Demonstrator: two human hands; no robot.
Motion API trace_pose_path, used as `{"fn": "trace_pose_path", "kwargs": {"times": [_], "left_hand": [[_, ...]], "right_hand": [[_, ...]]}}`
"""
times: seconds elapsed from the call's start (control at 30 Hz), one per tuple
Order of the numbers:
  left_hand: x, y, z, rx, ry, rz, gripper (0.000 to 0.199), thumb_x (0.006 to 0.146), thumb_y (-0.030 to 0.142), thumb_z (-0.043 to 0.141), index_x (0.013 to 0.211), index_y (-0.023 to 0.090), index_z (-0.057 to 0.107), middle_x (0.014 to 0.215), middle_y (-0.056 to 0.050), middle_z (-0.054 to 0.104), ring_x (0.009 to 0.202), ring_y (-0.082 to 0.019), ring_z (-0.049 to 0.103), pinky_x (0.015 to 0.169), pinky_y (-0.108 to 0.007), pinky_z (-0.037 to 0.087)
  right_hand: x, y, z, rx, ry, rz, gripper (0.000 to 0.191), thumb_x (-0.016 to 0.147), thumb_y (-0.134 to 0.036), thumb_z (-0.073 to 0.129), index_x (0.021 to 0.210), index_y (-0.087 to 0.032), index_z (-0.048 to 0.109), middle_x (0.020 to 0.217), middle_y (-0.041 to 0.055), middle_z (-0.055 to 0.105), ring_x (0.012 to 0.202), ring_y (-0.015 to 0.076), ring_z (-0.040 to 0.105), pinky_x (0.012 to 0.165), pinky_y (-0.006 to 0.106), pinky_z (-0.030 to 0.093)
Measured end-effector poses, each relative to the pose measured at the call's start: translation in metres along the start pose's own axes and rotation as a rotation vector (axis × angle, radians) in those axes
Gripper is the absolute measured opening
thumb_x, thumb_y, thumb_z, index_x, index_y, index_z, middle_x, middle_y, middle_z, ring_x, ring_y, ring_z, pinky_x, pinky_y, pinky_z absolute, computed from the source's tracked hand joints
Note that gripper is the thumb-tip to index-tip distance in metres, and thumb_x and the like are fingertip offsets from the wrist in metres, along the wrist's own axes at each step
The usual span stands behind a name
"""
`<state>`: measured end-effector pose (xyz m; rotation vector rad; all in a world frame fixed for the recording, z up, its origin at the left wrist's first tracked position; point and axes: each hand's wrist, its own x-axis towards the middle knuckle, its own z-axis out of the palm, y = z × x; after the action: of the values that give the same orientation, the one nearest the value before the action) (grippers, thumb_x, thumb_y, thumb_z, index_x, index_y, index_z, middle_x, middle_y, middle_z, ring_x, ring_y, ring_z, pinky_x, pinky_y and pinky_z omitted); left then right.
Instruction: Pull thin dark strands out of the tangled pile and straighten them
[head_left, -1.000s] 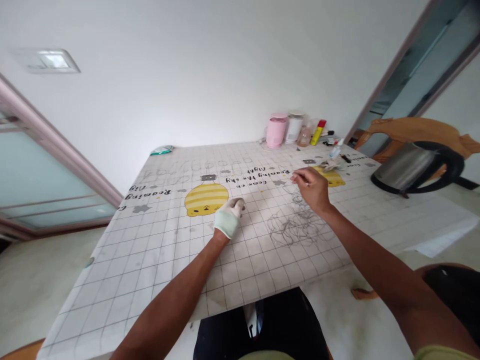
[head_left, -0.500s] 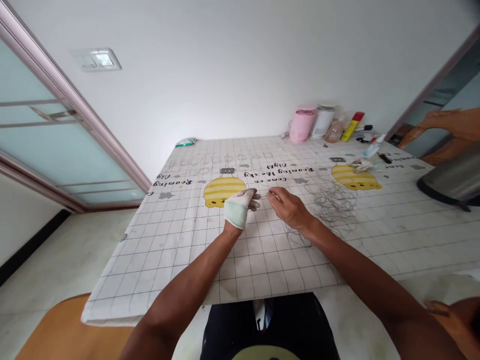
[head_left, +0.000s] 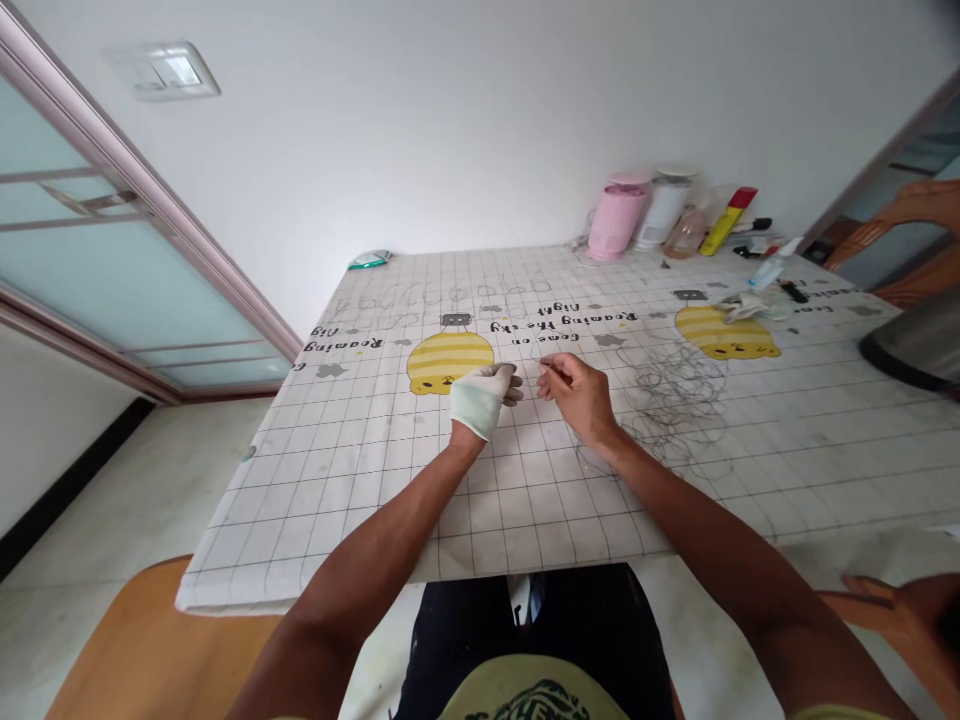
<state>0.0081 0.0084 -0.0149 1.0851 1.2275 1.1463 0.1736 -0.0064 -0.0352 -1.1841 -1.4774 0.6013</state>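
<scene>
My left hand point(head_left: 484, 392), in a white and pale green glove, is closed with its fingers curled together over the tablecloth. What it holds, if anything, is too small to make out. Just to its right, my bare right hand point(head_left: 576, 395) pinches a very thin wire between thumb and forefinger; a faint loop of it shows above the fingertips. A small gap separates the two hands. Beside my right hand and under its wrist lies a loose tangle of thin dark wire point(head_left: 679, 395), spread across the gridded tablecloth point(head_left: 360, 490).
Along the wall stand a pink cylinder point(head_left: 617, 218), a white cylinder point(head_left: 664, 210), a clear bottle point(head_left: 684, 235) and a yellow-red box point(head_left: 729, 222). A crumpled glove point(head_left: 750, 305) and spray bottle point(head_left: 776, 262) lie at right, near a metal vessel point(head_left: 919, 345). A green-white packet point(head_left: 370, 260) sits far left.
The camera view has shifted slightly. My right hand has turned, and its fingers now point more upward and apart from the palm. My left hand stays closed in much the same place.
</scene>
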Motion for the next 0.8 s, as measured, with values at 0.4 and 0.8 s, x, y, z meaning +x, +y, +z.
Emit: {"fn": "trace_pose_path", "kwargs": {"times": [0.4,0.8], "left_hand": [[-0.015,0.004,0.011,0.299,-0.067,-0.053,0.036,0.097,0.022,0.054,0.126,0.015,0.073,0.085,-0.004,0.075,0.064,-0.011,0.070,0.061,-0.020,0.055],[-0.008,-0.001,0.010,0.233,-0.115,-0.078,0.033,0.098,0.021,0.052,0.121,0.014,0.073,0.084,-0.004,0.075,0.059,-0.011,0.067,0.056,-0.020,0.053]], "right_hand": [[0.006,0.010,-0.007,-0.348,-0.023,-0.339,0.029,0.103,-0.024,0.050,0.112,-0.022,0.077,0.103,0.0081,0.080,0.091,0.0234,0.075,0.084,0.037,0.058],[0.001,-0.002,-0.011,-0.002,-0.192,0.004,0.022,0.103,-0.041,0.057,0.108,-0.023,0.067,0.074,-0.0003,0.070,0.056,0.0147,0.065,0.054,0.028,0.052]]}}
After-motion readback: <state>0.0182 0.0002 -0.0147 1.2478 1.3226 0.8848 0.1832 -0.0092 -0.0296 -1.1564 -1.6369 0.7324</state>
